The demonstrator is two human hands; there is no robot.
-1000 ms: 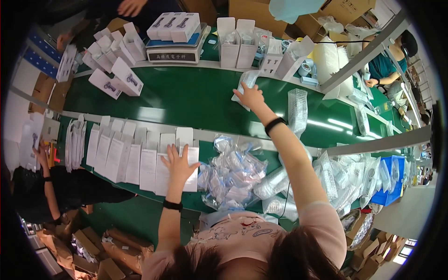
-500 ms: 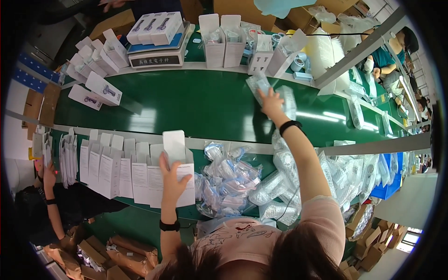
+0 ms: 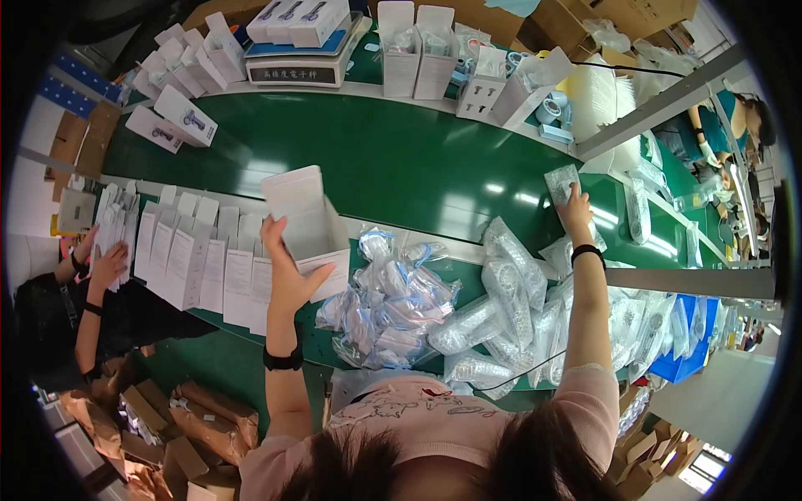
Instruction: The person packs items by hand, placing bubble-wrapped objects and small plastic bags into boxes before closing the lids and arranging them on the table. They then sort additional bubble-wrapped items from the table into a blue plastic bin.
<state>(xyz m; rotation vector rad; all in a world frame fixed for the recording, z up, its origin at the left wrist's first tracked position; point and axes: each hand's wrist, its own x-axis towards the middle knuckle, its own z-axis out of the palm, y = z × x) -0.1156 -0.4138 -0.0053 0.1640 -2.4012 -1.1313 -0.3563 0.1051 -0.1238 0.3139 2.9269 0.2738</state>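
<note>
My left hand grips an open white carton by its side, thumb across the front; its flap stands up and its inside looks bare. It is lifted off the right end of a row of open white cartons. Stretched out over the green belt, my right hand closes its fingers on a bubble-wrapped package; another wrapped package lies just below that hand. Between my arms sit a heap of clear bags with blue-edged contents and a pile of bubble-wrapped packages.
A scale bearing printed boxes stands beyond the belt, with open cartons beside it. Two printed cartons rest on the belt's left. A metal post and rail cross the right. At left, another person's hands hold folded cartons.
My left hand has raised the end carton from the row and tipped it, so its inside shows. My right hand has moved rightward along the belt. The other person's hands have come onto the folded cartons.
</note>
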